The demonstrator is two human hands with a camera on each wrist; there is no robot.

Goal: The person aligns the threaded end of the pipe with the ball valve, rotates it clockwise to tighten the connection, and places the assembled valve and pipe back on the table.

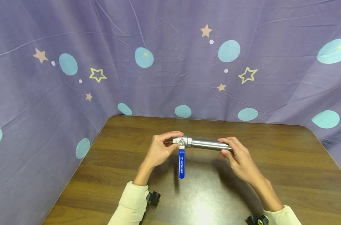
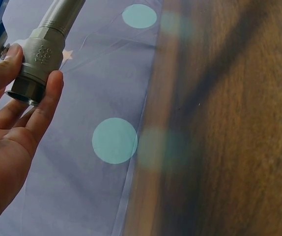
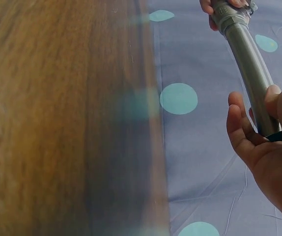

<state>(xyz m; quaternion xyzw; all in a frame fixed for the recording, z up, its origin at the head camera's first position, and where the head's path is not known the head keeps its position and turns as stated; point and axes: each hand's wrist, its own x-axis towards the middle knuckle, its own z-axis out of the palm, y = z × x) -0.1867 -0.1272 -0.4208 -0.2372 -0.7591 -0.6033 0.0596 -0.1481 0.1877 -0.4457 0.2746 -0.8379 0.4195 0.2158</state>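
Probably heavy, slick pipe (image 1: 204, 143) is being aptly gripped near its end by right hand (image 1: 240, 160), valve (image 1: 183, 143) by left hand (image 1: 160, 150).

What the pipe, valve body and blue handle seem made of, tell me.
Pipe: metal, probably steel, smooth, shiny, given its long highlights. Valve body: duller grey metal, perhaps cast, with apparently raised markings. Blue handle: glossy plastic or coating, likely over metal, visible at its upper end.

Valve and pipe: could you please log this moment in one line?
left hand: holds valve; right hand: holds pipe; blue lever: crosswise to pipe; valve, pipe: joined, above table
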